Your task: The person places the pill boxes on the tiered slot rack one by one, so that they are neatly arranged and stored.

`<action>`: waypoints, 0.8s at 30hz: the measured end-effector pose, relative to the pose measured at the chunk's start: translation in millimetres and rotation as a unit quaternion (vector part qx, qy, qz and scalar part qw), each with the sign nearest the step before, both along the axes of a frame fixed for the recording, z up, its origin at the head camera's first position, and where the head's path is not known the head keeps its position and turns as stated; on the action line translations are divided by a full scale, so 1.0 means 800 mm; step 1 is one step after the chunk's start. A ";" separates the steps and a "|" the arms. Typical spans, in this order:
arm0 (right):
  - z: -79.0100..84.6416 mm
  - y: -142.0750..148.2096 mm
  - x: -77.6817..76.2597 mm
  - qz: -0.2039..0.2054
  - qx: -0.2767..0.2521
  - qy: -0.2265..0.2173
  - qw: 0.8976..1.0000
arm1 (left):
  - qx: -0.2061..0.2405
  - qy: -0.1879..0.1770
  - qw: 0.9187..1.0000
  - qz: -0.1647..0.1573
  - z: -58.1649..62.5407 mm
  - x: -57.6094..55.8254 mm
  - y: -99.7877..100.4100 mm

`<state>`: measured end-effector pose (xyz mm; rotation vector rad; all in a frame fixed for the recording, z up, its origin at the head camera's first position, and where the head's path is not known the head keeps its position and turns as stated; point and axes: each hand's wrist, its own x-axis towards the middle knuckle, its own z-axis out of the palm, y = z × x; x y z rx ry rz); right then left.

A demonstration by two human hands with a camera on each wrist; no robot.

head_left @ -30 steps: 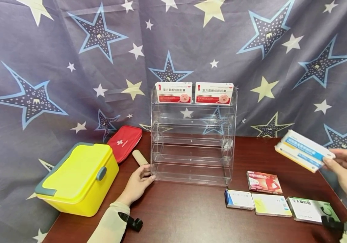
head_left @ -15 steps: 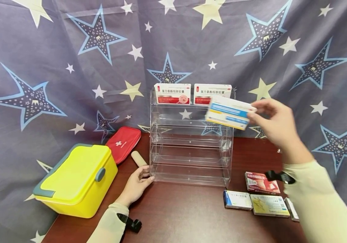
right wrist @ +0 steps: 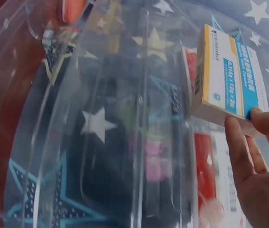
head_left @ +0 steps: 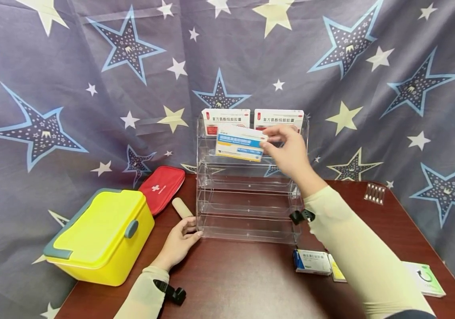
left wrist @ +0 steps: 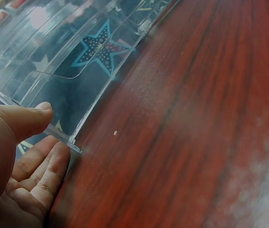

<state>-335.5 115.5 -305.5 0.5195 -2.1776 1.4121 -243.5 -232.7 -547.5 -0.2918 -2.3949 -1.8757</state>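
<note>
My right hand [head_left: 289, 153] pinches the right end of a white medicine box [head_left: 237, 144] with blue and yellow bands. It holds the box, slightly tilted, in front of the upper tiers of a clear stepped display rack [head_left: 250, 235]. On the top tier stand two red-and-white medicine boxes, the left one [head_left: 227, 116] and the right one [head_left: 279, 116], both partly covered. My left hand [head_left: 177, 243] grips the rack's lower left corner, thumb and fingers on either side of the clear panel in the left wrist view. The lower tiers hold nothing.
At the left stand a yellow lidded box [head_left: 101, 235] and a red first-aid pouch [head_left: 161, 188], with a beige rod-like thing [head_left: 181, 207] beside the rack. Front right lie a blue-and-white box [head_left: 312, 262] and others partly behind my sleeve. A small ampoule pack [head_left: 375, 193] lies at the back right.
My right hand has carried the blue-and-white medicine box leftward from the table's right side to the front of the rack's upper tiers. My left hand has stayed at the rack's corner.
</note>
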 end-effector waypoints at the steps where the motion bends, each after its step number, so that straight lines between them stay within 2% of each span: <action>1: 0.000 -0.008 -0.002 0.001 0.001 -0.001 1.000 | 0.000 -0.001 1.000 0.001 0.000 0.000 0.000; 10: -0.007 -0.048 -0.017 -0.001 0.001 -0.002 1.000 | -0.003 -0.008 1.000 0.004 0.000 0.000 0.000; 15: -0.010 -0.057 -0.019 0.006 -0.016 -0.017 1.000 | -0.003 -0.006 1.000 0.004 0.000 0.001 0.001; 24: -0.010 -0.065 -0.021 -0.001 0.000 -0.001 1.000 | -0.002 -0.002 1.000 0.003 -0.003 -0.001 0.001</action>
